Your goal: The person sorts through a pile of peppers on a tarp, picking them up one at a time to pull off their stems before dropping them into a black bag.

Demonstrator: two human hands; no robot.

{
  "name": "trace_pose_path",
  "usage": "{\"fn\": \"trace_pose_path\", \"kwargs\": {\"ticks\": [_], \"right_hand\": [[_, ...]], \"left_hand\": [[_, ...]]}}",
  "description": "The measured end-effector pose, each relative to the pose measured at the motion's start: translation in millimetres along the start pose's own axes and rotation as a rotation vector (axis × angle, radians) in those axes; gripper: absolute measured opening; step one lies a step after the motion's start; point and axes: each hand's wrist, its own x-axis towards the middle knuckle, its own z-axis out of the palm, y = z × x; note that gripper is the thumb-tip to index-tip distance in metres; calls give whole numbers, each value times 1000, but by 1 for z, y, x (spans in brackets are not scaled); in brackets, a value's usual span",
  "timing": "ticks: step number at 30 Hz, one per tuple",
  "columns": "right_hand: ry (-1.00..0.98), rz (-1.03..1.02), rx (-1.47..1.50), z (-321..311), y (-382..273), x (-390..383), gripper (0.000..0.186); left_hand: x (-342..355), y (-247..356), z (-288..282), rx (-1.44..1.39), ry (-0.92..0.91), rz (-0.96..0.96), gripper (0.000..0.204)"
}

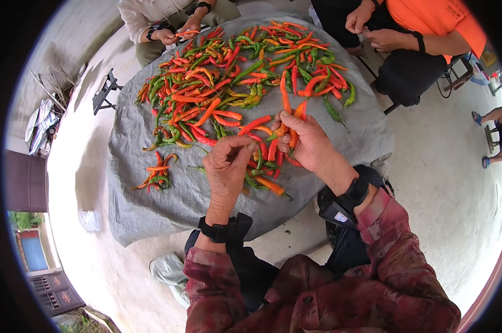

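My right hand (309,141) is closed round a few red and orange chili peppers (286,91), which stick up past its fingers. Beside it, my left hand (226,164) is closed in a pinch at the green stem of an orange chili pepper (279,132) that my right fingers also hold. Under and between both hands lie several loose chili peppers (272,185) on a grey sheet (178,208). Farther off spreads a large pile of red, orange and green chili peppers (201,83). A small separate heap of chili peppers (158,173) sits to the left.
Across the sheet at the far left, a person in a pale top (140,19) holds a chili pepper. Another person in an orange top (437,25) sits at the far right, hands together. A dark folding stool (106,91) stands on the pale floor to the left.
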Motion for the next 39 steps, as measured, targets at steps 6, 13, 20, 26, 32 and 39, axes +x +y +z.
{"fn": "trace_pose_path", "kwargs": {"ticks": [6,13,20,26,32,39], "right_hand": [[39,-92,27,-9,-7,3,23],[-36,8,-47,13,0,-3,16],[-45,-50,-163,7,11,-1,17],[-29,64,-232,16,23,-2,20],[89,-99,-179,13,2,-5,21],[90,-115,-24,12,1,-5,16]], "left_hand": [[12,7,-35,257,104,-15,9],[2,-13,-31,1047,-195,271,8],[4,9,-22,518,11,-2,20],[-6,10,-2,470,-178,221,26],[2,11,-29,363,56,142,8],[3,-4,-21,802,-219,286,13]]}}
